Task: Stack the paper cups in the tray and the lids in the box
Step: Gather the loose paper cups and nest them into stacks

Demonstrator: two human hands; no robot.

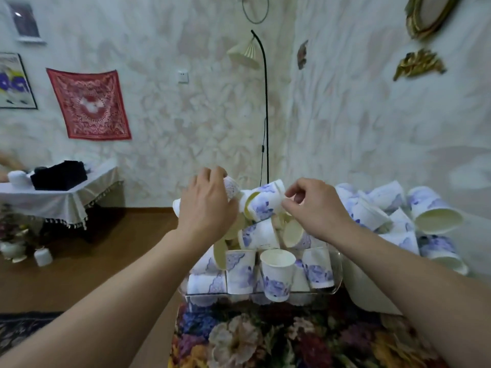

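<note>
Progress: partial. The clear tray is heaped with paper cups lying at all angles, few nested, so proper stacking looks largely undone; a further loose pile of cups lies well to the right of it on a white sheet; no lids and no box can be made out. The left hand is clenched around a cup at the top of the heap; the right hand pinches the rim of a tilted cup beside it. Materials: thin white paper cups with blue-violet print and cream interiors, tapered; tray glossy, transparent, rigid; floral cloth beneath, matt and woven.
</note>
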